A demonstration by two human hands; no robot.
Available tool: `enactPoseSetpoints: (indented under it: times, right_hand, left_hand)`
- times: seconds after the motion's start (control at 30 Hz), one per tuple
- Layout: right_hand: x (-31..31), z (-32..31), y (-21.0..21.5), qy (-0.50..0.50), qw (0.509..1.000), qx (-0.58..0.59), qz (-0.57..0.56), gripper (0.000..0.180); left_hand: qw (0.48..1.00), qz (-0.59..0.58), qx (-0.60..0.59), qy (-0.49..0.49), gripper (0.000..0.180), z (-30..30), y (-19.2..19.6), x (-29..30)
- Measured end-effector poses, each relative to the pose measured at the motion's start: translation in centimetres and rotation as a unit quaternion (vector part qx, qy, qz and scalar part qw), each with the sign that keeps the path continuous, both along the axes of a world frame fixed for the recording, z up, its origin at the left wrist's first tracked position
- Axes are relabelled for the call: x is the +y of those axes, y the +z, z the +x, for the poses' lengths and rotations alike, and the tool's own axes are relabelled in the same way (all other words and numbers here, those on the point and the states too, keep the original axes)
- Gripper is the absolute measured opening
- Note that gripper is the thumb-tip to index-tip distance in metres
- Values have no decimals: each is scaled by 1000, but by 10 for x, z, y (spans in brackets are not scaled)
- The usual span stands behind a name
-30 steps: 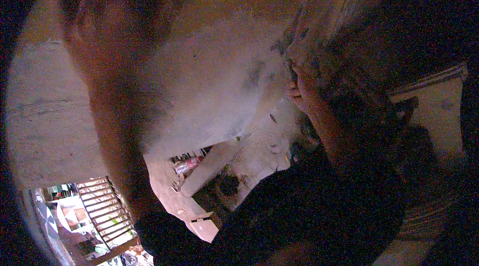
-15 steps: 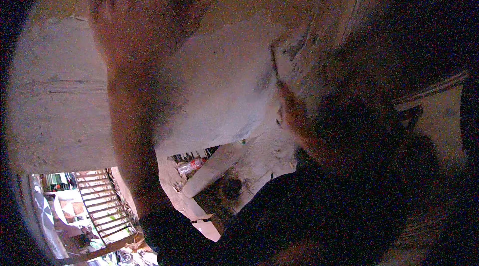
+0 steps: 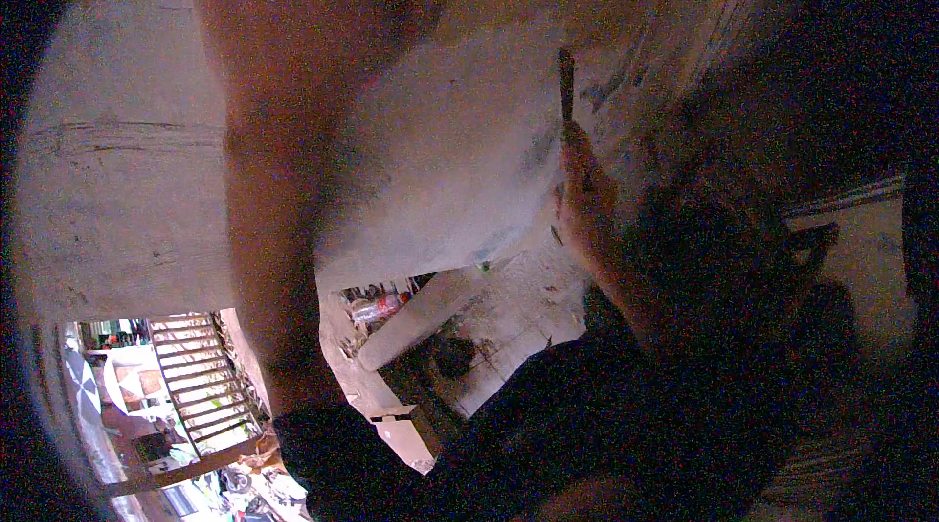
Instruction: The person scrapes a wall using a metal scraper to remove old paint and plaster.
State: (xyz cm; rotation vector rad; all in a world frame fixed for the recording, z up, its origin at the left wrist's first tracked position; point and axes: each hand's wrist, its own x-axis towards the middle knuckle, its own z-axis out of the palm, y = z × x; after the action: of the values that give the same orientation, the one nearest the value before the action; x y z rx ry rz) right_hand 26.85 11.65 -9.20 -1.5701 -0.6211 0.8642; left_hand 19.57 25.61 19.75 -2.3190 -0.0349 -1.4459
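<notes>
My left hand (image 3: pixel 293 23) reaches up and lies flat against a pale wall, blurred and very close to the camera, with its fingertips cut off at the top edge. My right hand (image 3: pixel 587 199) is shut on a thin dark tool (image 3: pixel 565 82). The tool points upward and touches the right edge of a white plastered patch (image 3: pixel 450 170) on the wall. My dark sleeves and body fill the lower right.
Rough grey concrete (image 3: pixel 117 180) lies left of the patch. Far below are a staircase (image 3: pixel 196 365), a pale slanted beam (image 3: pixel 421 317), a plastic bottle (image 3: pixel 377 307) and scattered debris. The right side is dark, with a ledge edge (image 3: pixel 851 194).
My left arm has shifted right and grown larger in view. My right hand has slid along the patch's right edge, and the dark tool now stands out above it.
</notes>
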Motion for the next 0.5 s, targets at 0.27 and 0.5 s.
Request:
enactPoseSetpoints:
  times: [0.27, 0.5]
  right_hand:
    - [-36, -25, -15, 54, 987, -136, 72, 48]
    - [-36, -1, -16, 43, 920, -361, 148, 48]
  left_hand:
    - [913, 268, 108, 287, 47, -17, 23, -9]
    - [912, 257, 95, 304, 49, -32, 29, -16]
